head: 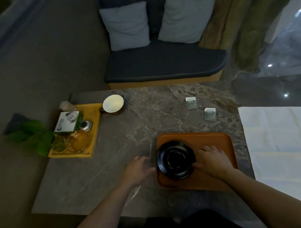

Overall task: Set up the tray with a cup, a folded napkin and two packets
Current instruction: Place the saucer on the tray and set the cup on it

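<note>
Two hands flank black saucer on tray, right grip touching rim, left grip loose beside

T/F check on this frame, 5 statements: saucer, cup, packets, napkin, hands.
1. The black saucer sits on the brown tray. True.
2. The cup is on the saucer. False: it stands on the table, beside the yellow tray.
3. Both packets lie on the table, off the brown tray. True.
4. The white napkin lies folded on the brown tray. False: it lies spread out to the right of the tray.
5. The left hand grips the cup. False: it is on the table left of the saucer, holding nothing; the right hand is at the saucer's right edge.
</note>
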{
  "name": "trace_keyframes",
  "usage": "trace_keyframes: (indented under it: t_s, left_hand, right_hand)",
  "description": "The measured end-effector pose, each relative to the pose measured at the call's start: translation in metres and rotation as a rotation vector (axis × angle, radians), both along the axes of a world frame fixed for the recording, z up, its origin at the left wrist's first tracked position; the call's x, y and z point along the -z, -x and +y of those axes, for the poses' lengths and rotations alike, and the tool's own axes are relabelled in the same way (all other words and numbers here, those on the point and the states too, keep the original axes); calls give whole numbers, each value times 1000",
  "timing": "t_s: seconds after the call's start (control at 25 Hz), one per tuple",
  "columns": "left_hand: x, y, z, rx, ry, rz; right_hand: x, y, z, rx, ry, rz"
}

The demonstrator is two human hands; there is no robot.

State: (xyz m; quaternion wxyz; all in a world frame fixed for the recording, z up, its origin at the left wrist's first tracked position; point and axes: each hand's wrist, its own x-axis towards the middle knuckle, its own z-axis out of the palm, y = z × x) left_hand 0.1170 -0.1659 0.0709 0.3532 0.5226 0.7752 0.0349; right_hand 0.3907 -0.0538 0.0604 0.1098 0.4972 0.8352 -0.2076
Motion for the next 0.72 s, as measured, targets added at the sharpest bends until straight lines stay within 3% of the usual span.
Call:
trace_keyframes:
  t_s: [0.4, 0.72]
  left_hand:
    - [-18, 68, -13, 46, -85, 121]
    - [-21, 152, 7, 94, -28, 223]
  right_hand:
    - [-11, 55, 11, -158, 46, 34]
    - [-17, 136, 33, -232, 51, 69]
